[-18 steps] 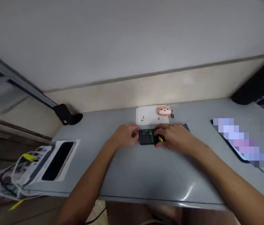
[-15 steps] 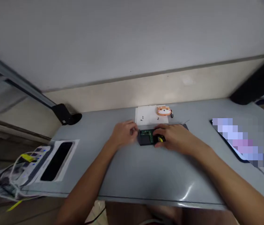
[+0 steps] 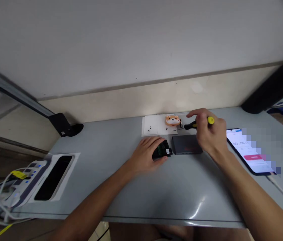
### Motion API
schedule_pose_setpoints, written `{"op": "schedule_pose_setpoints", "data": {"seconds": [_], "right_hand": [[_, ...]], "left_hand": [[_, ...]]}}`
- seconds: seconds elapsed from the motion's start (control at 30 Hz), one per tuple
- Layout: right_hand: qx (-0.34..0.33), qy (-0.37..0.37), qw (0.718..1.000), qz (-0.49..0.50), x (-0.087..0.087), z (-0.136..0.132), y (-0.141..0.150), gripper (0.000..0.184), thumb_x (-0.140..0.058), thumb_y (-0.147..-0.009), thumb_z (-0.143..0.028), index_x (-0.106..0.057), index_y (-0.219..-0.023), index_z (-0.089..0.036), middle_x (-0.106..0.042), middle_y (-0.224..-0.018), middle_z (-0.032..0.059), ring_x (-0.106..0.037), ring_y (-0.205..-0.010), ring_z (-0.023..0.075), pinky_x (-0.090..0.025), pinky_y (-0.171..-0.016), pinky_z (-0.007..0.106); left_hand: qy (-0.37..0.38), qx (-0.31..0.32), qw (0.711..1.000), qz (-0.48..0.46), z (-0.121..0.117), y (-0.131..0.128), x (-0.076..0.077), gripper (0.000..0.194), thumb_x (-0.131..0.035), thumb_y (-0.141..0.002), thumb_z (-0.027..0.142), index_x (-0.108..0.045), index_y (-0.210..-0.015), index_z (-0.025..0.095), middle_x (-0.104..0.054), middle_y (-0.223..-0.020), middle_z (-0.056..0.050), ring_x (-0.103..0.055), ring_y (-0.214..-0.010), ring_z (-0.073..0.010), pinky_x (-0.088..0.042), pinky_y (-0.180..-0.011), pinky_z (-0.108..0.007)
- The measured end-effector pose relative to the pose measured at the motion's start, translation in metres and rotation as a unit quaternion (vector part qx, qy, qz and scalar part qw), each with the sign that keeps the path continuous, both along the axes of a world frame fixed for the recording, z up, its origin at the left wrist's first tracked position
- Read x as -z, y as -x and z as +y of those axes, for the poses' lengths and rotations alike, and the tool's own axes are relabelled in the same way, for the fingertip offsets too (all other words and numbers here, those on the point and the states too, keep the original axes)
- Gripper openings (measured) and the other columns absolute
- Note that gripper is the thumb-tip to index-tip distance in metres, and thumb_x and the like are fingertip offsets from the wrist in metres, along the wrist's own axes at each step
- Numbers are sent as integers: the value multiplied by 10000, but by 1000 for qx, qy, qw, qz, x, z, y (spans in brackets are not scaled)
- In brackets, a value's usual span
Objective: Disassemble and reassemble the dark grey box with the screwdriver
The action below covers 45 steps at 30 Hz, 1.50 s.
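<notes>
My left hand (image 3: 148, 151) lies on the grey table (image 3: 136, 187), its fingers curled round a small black housing with a green circuit board (image 3: 162, 150). Just right of it lies a dark grey cover plate (image 3: 187, 145). My right hand (image 3: 209, 134) is raised above that cover and grips a screwdriver with a yellow and black handle (image 3: 198, 124). The tip of the screwdriver points left toward a white sheet of paper (image 3: 154, 126). On that sheet lie a few tiny black screws (image 3: 149, 128) and an orange animal-faced case (image 3: 172, 120).
A phone (image 3: 249, 150) with a lit screen lies at the right, with a cable running off it. A white power strip with cables (image 3: 18, 184) and a black slab on white paper (image 3: 53, 173) sit at the left edge. A black clamp foot (image 3: 65, 125) stands at the back left.
My right hand has lifted off the device and moved up and right with the screwdriver. My left hand has tilted the board housing up, and the dark cover now lies apart beside it.
</notes>
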State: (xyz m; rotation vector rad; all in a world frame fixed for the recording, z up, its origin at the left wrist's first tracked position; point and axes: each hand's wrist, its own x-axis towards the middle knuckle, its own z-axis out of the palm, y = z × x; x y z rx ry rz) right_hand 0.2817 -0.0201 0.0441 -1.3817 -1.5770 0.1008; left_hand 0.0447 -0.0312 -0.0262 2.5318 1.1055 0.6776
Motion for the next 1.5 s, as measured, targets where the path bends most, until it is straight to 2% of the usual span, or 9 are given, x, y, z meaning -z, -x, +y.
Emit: {"op": "schedule_pose_setpoints", "data": {"seconds": [0.1, 0.27, 0.5, 0.67, 0.87, 1.1, 1.37, 1.5], "right_hand": [[21, 59, 995, 78, 3, 3, 2, 642, -340, -1024, -695, -695, -791, -214, -558, -545, 0, -520, -507, 155, -382, -540, 304], [20, 118, 990, 79, 8, 9, 6, 679, -391, -939, -814, -670, -767, -219, -597, -561, 17, -529, -522, 167, -376, -551, 309], [23, 173, 983, 49, 14, 12, 8, 639, -399, -928, -800, -645, -750, -238, -627, -570, 31, -529, -538, 185, -363, -576, 317], [15, 192, 980, 43, 14, 12, 10, 601, -400, -934, -763, -640, -760, -241, -654, -598, 46, -546, -568, 201, -370, -593, 321], [8, 189, 981, 35, 15, 11, 12, 553, -418, -951, -707, -643, -763, -238, -637, -594, 36, -526, -557, 187, -358, -583, 310], [-5, 134, 991, 25, 16, 11, 11, 620, -413, -949, -766, -661, -743, -237, -589, -530, 14, -477, -490, 167, -326, -532, 299], [-23, 123, 992, 29, 17, 10, 12, 568, -454, -969, -703, -689, -765, -228, -665, -590, 29, -533, -506, 167, -346, -536, 294], [-17, 127, 991, 31, 15, 10, 11, 536, -466, -969, -669, -687, -762, -227, -648, -574, 22, -527, -515, 166, -342, -543, 294]], "left_hand": [[8, 3, 1000, 2, 0, -1, 4, 577, -691, -950, 370, -526, -1483, 223, -648, -1442, -130, -610, -1312, -312, -466, -1146, -516], [26, 11, 1000, -2, 4, 2, 2, 535, -696, -936, 290, -556, -1452, 262, -687, -1382, -88, -633, -1266, -287, -485, -1119, -490], [21, 78, 997, 1, 4, 9, -10, 526, -717, -907, 258, -594, -1418, 245, -696, -1326, -95, -629, -1244, -287, -484, -1122, -482], [-2, 94, 996, 8, 2, 8, -9, 516, -701, -926, 272, -588, -1427, 228, -690, -1316, -108, -629, -1228, -288, -492, -1110, -480], [-9, 95, 995, 24, 2, 7, -7, 539, -711, -918, 274, -584, -1440, 232, -684, -1311, -105, -627, -1227, -285, -486, -1115, -470], [-8, 88, 996, 23, 2, 7, -8, 514, -696, -942, 314, -583, -1439, 249, -692, -1312, -108, -635, -1216, -292, -486, -1113, -488], [4, 89, 995, 36, 3, 8, -9, 534, -716, -935, 337, -586, -1448, 266, -690, -1332, -103, -637, -1235, -291, -473, -1134, -486], [10, 82, 996, 33, 4, 8, -8, 522, -732, -930, 350, -594, -1426, 259, -693, -1327, -101, -640, -1232, -288, -476, -1130, -480]]}}
